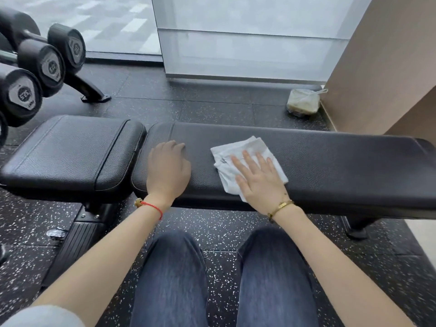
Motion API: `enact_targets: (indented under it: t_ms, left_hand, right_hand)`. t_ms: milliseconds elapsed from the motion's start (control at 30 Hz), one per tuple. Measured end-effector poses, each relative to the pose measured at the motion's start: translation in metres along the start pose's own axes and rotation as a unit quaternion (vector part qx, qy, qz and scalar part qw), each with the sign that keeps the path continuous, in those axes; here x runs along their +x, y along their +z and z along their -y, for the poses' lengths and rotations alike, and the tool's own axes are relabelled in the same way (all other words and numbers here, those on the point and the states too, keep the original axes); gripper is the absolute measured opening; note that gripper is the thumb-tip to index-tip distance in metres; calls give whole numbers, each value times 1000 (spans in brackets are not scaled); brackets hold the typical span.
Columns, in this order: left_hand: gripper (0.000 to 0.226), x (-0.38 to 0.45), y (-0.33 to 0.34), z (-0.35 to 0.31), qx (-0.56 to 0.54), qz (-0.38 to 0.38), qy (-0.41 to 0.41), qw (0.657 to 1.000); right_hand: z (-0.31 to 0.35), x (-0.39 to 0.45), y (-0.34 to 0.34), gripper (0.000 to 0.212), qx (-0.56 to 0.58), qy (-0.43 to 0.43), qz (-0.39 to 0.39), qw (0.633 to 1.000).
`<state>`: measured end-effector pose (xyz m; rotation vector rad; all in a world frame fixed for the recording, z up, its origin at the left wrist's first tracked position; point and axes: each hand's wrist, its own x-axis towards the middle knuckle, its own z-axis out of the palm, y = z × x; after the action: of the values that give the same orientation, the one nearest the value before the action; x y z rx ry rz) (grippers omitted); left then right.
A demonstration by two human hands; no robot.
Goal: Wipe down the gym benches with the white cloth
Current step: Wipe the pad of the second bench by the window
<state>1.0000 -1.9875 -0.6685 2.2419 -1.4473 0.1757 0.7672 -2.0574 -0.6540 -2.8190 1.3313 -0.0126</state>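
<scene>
1. A person is sitting facing a black padded gym bench [330,166], knees in dark jeans [169,274] showing below its near edge.
2. The right hand [259,182] is lying flat on the white cloth [232,159], fingers straight and spread, pressing it onto the long pad of the surface; the grip is wide, nothing curled around the cloth.
3. The white cloth is lying crumpled near the middle of the long pad, poking out past the fingertips on the far side and to the left.
4. The left hand [168,168] is resting palm-down on the same pad, close to the gap beside the shorter seat pad [70,152], fingers bent loosely over the leather and holding nothing.
5. A red string bracelet [154,207] is circling the left wrist, a gold bracelet [282,207] the right.
6. Black dumbbells [47,64] are sitting on a rack at the upper left.
7. A clear lidded container [303,102] is sitting on the speckled floor [224,223] beyond the bench, beside the tan wall.
</scene>
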Motion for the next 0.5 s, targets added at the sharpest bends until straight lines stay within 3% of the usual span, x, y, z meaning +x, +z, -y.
enact_targets:
  t_ms: [133,233,400,500]
  left_hand:
    - [45,-1,0,-2,-2,-2,-1,1000]
    - [45,-1,0,-4,10,6,-1,1000]
    - [45,-2,-1,-16,31,37,-16,999]
    - [45,-6,1,-39,0,44,3,999]
  right_hand:
    - [-71,2,-8,54,-17,118,26,993]
    - [-76,28,-15,55,6,175,35,984]
    - [-20,11,-4,54,14,79,12,997]
    - [-23,-22,1,54,9,60,-3,998]
